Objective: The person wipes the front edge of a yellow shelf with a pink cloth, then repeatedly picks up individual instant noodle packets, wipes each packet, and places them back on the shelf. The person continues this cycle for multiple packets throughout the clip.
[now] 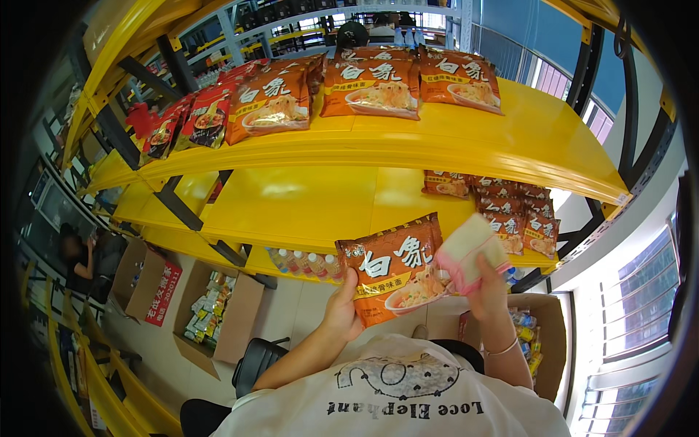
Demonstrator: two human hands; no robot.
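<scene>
My left hand [345, 306] grips the lower left edge of an orange instant noodle packet [390, 267], its printed front turned up. A folded cream cloth with a pink edge [474, 252] is in my right hand [485, 287], close to the packet's right side; whether the two touch I cannot tell. Both hands are in front of a yellow metal shelf rack [306, 205]. On its upper shelf lie more orange noodle packets [371, 90] in a row, with red noodle packets [206, 117] to their left.
Stacked orange packets [502, 207] fill the right of the middle shelf. Bottles [306, 262] stand lower down. Open cardboard boxes of packaged goods stand at left [237, 311] and right [551, 338]. A black stool or chair [259, 360] is by my left arm. A person [82, 262] is far left.
</scene>
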